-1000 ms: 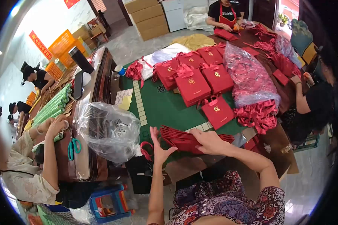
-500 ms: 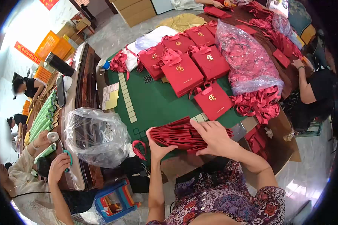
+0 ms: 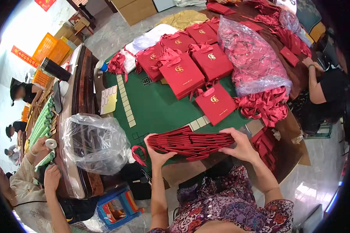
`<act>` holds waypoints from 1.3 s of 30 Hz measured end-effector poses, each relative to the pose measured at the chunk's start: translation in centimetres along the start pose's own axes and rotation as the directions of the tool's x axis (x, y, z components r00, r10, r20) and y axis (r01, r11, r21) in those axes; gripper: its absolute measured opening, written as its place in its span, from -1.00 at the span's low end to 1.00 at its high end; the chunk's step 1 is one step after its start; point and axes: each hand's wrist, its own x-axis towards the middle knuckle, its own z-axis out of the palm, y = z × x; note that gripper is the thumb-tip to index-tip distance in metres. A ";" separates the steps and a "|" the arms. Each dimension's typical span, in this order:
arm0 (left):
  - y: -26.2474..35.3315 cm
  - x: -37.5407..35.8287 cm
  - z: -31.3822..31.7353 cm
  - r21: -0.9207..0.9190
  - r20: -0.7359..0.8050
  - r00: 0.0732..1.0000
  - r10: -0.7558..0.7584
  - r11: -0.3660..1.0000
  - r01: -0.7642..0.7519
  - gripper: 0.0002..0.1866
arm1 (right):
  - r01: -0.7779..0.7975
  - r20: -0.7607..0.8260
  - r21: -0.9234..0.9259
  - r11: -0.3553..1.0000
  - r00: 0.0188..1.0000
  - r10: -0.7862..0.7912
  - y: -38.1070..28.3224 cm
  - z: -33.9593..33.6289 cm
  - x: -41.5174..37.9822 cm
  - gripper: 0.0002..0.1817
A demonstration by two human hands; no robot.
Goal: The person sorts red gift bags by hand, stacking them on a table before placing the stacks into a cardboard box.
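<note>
Stack: a pile of flat red bags (image 3: 190, 143) lies sideways at lower centre of the frame, at the near edge of the green desk (image 3: 159, 108).
Left hand: the left hand (image 3: 156, 153) cups the stack's left end from below, thumb up along the end, fingers (image 3: 170, 155) curled under the bags.
Right hand: the right hand (image 3: 241, 145) clamps the stack's right end, fingers (image 3: 231, 133) over the top edge; the bags sit pressed between the two hands.
Fingers: both sets closed narrow on the stack.
Behind: a single red bag (image 3: 216, 104) with a gold mark lies just above the stack, more red bags (image 3: 181, 73) overlapping toward upper centre.
Right: a clear sack of red ribbon (image 3: 252, 58) at upper right, loose ribbons (image 3: 264, 106) below it.
Left: a crumpled clear plastic bag (image 3: 95, 141) left of the stack.
Others: another person's hand (image 3: 51, 176) at lower left; another person's arm (image 3: 317, 83) at the right edge.
</note>
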 end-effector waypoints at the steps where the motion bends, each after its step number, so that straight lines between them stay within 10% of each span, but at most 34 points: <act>1: 0.3 -0.1 0.1 0.000 0.003 1.000 -0.002 1.000 0.002 0.07 | -0.031 -0.010 0.047 0.998 0.999 0.032 0.2 0.3 -0.2 -0.22; 7: 1.2 -1.5 0.3 0.001 -0.050 0.999 0.005 1.000 -0.005 0.08 | -0.089 -0.074 0.564 0.821 0.985 0.158 1.8 3.1 -1.2 -0.37; 39: -0.2 -2.7 0.1 -0.008 -0.171 0.984 0.047 0.999 -0.049 -0.01 | 0.034 -0.412 0.647 0.762 0.856 0.312 5.8 3.6 -2.0 -0.58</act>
